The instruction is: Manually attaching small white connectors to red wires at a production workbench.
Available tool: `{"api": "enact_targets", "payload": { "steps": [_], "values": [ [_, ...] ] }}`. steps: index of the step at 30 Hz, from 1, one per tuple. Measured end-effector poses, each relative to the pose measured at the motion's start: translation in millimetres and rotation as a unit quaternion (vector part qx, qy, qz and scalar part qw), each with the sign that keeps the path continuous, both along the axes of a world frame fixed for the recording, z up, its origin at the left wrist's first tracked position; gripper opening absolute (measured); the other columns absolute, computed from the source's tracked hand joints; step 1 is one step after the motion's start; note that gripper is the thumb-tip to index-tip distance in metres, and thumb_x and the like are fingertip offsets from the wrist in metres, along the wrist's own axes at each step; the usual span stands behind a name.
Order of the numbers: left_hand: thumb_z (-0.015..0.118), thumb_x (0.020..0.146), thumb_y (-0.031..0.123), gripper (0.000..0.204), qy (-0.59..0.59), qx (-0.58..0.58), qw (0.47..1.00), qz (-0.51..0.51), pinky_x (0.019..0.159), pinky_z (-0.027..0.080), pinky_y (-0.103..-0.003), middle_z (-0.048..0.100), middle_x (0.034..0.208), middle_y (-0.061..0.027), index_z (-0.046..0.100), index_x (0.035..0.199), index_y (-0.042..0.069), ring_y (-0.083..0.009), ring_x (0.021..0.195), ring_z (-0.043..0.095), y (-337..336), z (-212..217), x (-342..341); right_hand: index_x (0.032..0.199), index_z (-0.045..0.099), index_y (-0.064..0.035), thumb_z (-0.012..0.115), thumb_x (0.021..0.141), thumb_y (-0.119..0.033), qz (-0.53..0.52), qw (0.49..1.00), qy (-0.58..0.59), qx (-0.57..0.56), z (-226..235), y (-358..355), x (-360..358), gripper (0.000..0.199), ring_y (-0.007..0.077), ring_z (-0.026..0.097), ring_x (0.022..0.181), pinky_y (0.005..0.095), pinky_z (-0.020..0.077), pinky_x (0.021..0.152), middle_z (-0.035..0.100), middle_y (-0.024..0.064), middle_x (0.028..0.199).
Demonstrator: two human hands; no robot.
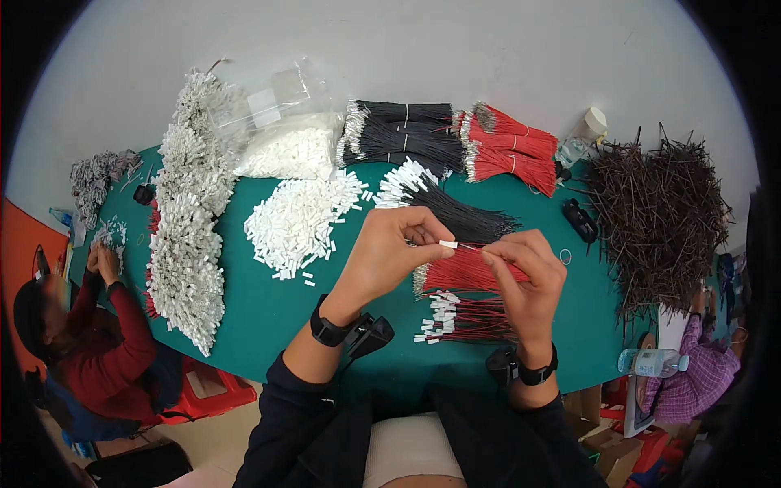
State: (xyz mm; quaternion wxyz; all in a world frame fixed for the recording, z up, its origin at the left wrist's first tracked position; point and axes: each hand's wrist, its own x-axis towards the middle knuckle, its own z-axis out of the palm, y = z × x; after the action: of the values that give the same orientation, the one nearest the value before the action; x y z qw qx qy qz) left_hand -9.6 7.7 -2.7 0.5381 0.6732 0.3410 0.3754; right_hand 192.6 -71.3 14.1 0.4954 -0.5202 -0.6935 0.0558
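My left hand [389, 246] pinches a small white connector housing [448, 244] between thumb and fingertips. A thin red wire [469, 247] runs from the housing toward my right hand [530, 278], whose thumb and forefinger are closed on it. How far the wire sits inside the housing is too small to tell. Beneath my hands lie a bundle of red wires [460, 270] and, nearer me, red and black wires with white housings [441, 315] on their left ends. Just beyond my hands, black wires [464, 213] fan out from white-housed ends.
Loose white housings [293, 224] are heaped left of my hands, before a clear bag [297, 146] of more. Black bundles [407, 134] and red bundles [512, 150] line the back. A tall white connector pile [187, 244] and a dark wire pile [659, 220] flank the green table [342, 358]. Co-workers sit both sides.
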Motion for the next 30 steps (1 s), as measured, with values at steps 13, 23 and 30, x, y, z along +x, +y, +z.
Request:
{"api": "enact_targets", "payload": {
  "steps": [13,23,30],
  "values": [
    [0.082,0.08,0.001,0.013,-0.007,-0.007,1.0,-0.01,0.07,0.051,-0.023,0.072,0.084,-0.0036,0.074,0.091,-0.002,-0.0075,0.074,0.063,-1.0,-1.2,0.9,0.088,0.073,-0.0001,0.079,0.077,0.001,0.006,1.0,0.013,-0.015,0.4,-0.6,-1.3,0.013,0.0249,0.064,0.078,0.034,0.0494,0.069,0.067,0.0094,0.083],
    [0.081,0.081,-0.002,0.013,-0.018,-0.063,0.997,-0.03,0.072,0.054,-0.023,0.073,0.086,-0.0059,0.073,0.09,-0.002,-0.0091,0.08,0.068,-2.4,-2.1,2.0,0.085,0.071,0.0003,0.078,0.077,0.003,0.021,0.998,0.049,-0.037,-1.1,-0.1,-2.2,0.011,0.0246,0.064,0.076,0.0342,0.049,0.068,0.066,0.0096,0.081],
    [0.081,0.081,-0.003,0.012,-0.034,-0.085,0.995,-0.042,0.073,0.055,-0.024,0.074,0.088,-0.0076,0.073,0.09,-0.002,-0.0101,0.081,0.07,-2.9,-3.8,3.1,0.082,0.07,0.0,0.078,0.077,0.003,0.033,0.999,0.028,-0.02,-2.7,2.7,-3.8,0.01,0.0252,0.062,0.074,0.0346,0.0472,0.067,0.066,0.0091,0.079]
  ]
}}
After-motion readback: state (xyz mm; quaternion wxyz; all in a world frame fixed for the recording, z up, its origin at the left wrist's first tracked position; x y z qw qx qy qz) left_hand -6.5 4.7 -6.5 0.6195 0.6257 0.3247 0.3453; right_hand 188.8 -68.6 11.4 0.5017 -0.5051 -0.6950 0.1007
